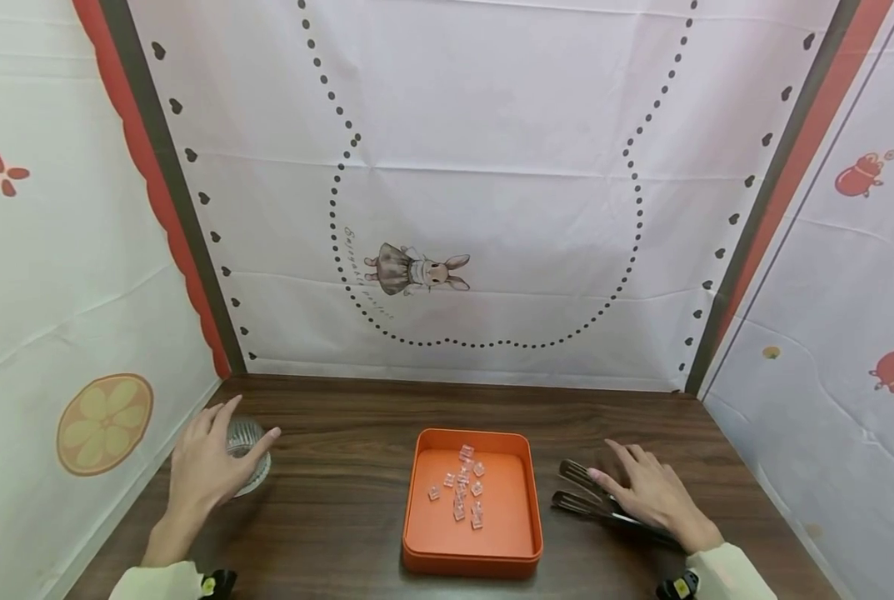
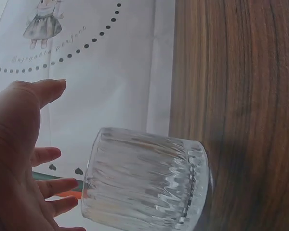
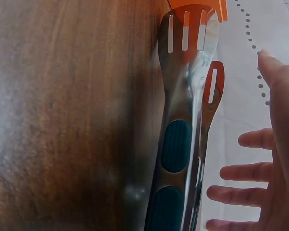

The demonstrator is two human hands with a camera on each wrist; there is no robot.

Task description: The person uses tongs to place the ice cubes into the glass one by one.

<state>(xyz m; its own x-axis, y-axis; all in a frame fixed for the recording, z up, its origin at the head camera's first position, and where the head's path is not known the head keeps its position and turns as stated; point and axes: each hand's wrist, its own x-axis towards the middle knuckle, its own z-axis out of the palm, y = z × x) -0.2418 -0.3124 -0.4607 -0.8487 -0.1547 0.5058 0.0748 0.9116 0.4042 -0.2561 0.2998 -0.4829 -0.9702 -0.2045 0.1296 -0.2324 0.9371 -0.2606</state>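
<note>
My left hand (image 1: 205, 467) hovers over a clear ribbed glass (image 2: 144, 180) at the left of the table, thumb and fingers spread about it. In the left wrist view a gap shows between the fingertips and the glass, which stands upright. Over on the right, metal tongs (image 3: 180, 103) with slotted ends and dark teal grip pads lie on the wood. My right hand (image 1: 652, 492) is held just above them, fingers extended and apart from the metal in the right wrist view. Both palms hold nothing.
Between the hands sits an orange square tray (image 1: 472, 565) holding several small clear cubes (image 1: 461, 483). The dark wooden table (image 1: 327, 517) is bounded by white printed cloth walls (image 1: 491, 217) at the back and both sides.
</note>
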